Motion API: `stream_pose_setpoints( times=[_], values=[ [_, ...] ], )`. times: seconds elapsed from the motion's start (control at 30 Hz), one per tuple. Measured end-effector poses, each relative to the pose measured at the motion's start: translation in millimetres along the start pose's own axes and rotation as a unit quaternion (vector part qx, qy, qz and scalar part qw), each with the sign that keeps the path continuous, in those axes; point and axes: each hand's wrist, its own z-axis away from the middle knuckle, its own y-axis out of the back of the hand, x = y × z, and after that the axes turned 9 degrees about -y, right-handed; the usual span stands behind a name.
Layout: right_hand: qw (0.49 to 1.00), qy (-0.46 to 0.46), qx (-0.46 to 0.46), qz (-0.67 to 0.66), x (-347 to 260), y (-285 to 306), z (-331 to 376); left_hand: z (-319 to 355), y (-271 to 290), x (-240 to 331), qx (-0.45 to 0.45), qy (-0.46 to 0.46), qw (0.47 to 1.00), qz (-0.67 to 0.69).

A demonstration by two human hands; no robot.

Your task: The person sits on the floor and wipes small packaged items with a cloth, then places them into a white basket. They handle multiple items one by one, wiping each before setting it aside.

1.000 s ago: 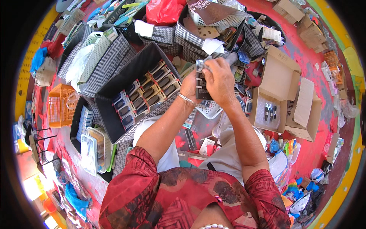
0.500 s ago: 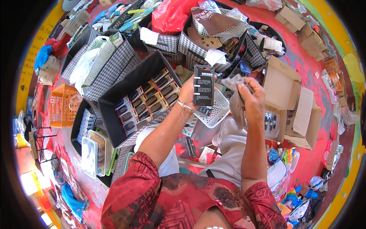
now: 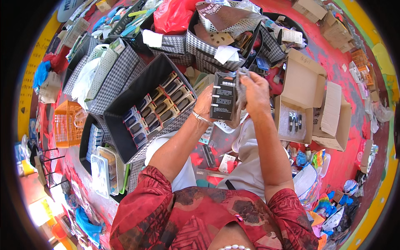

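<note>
Just right of the palm of the left hand (image 3: 204, 102), the black pack (image 3: 223, 102) was clamped in its part-hidden fingers. The right hand (image 3: 255, 91) had its fingers pinched on a grey rag (image 3: 241, 89), now swung back to the pack's right edge, so wiping looked back on, I reckon.

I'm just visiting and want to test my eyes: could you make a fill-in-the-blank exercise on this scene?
The left hand holds a flat package whose visible face is mostly ____.
A grey cloth is held in the ____ hand.
The bead necklace is ____.

Missing words: black; right; white.
</note>
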Motion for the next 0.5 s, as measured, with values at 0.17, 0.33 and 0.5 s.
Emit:
stream_pose_setpoints(
  times=[0.17,0.33,0.5],
  values=[
    [0.962,0.198,0.144,0.124,-7.5,2.0,-5.9,-5.5,8.1,2.4,0.032,-0.014,0.999,0.006],
    [0.821,0.356,0.041,0.445,9.1,-25.0,14.7,-12.9,14.8,5.3,0.018,-0.05,0.999,0.008],
    [0.859,0.221,-0.147,0.437,1.9,-13.0,42.5,-15.6,22.6,35.8,0.053,-0.094,0.991,0.08]
  ],
)
